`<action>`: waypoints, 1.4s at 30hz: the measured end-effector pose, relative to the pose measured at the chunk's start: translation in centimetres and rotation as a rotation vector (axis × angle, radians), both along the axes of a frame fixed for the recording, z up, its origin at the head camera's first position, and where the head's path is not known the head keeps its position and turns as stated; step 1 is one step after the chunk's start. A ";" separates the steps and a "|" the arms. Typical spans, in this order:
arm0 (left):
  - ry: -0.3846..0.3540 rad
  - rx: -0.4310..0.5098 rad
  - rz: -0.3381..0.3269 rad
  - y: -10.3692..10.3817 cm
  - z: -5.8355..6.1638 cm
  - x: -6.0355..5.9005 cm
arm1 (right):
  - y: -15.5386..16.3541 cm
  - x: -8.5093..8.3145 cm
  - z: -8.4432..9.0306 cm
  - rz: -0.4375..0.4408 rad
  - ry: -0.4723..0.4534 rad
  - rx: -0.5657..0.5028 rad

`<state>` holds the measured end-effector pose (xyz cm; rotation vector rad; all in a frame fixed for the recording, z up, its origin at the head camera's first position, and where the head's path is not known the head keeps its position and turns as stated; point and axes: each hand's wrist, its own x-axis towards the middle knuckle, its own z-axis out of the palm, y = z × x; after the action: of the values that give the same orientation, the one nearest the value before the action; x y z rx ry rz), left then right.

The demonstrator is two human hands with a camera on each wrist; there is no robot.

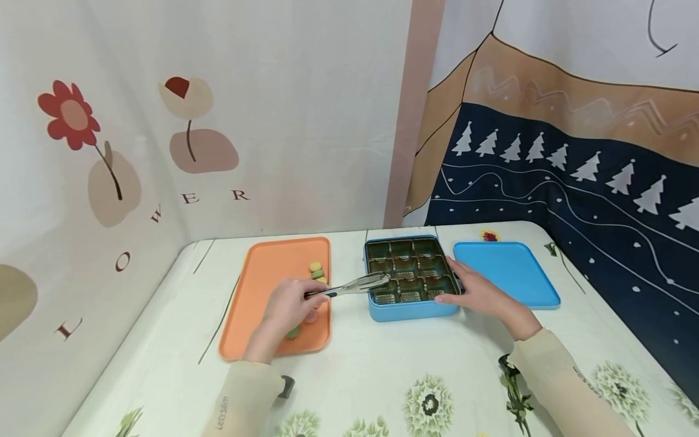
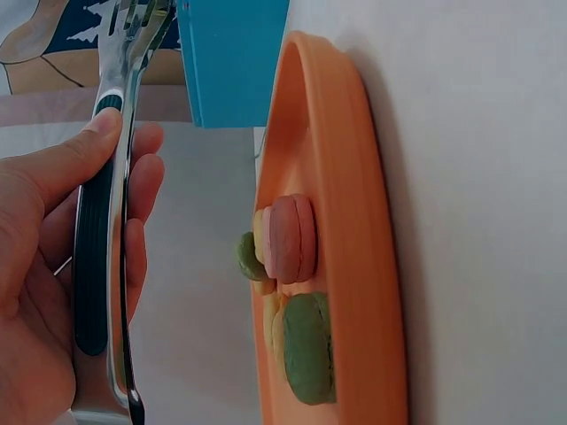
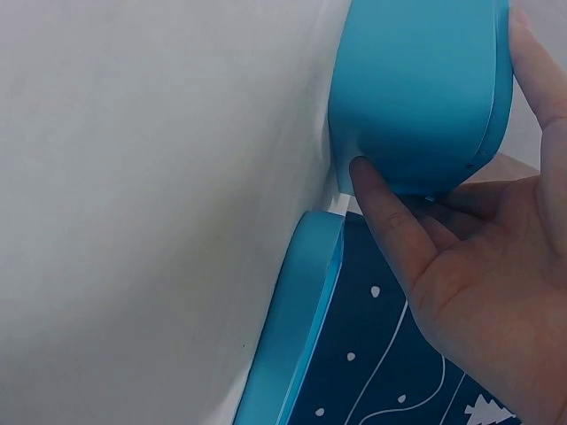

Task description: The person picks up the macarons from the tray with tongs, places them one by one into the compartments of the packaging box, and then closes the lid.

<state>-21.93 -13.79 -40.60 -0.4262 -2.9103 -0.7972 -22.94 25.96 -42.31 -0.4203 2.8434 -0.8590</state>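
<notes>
My left hand [image 1: 288,305] grips metal tongs [image 2: 99,266] with dark handle inserts. The tongs' slotted tips lie over the front left part of a blue box [image 1: 413,312], whose dark insert [image 1: 405,266] is divided into several square compartments. At the box's right side, my right hand [image 1: 483,294] holds its front corner, the thumb at the rim and the fingers along the outer wall. Under and beside the left hand is an orange tray [image 1: 256,279] with several macarons, among them a pink one [image 2: 291,239] and a green one [image 2: 307,348]; the hand partly hides them.
To the right of the box lies a flat blue lid [image 1: 505,273] with a low raised rim. A floral cloth [image 1: 360,370] covers the table. Printed curtains [image 1: 306,121] stand behind the table and along both sides.
</notes>
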 end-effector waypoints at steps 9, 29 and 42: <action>-0.094 0.049 0.005 0.1 -0.1 0.1 | -0.2 0.0 0.1 0.006 0.008 0.003; -0.104 0.128 0.059 -2.4 0.4 1.2 | -0.2 0.1 0.0 0.005 0.005 -0.011; -0.091 0.143 0.077 -5.2 0.7 2.2 | 0.0 0.2 0.0 -0.001 -0.002 -0.009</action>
<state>-19.73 -18.96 -39.93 -0.2700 -2.9053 -1.0304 -22.77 25.91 -42.35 -0.4184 2.8395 -0.8720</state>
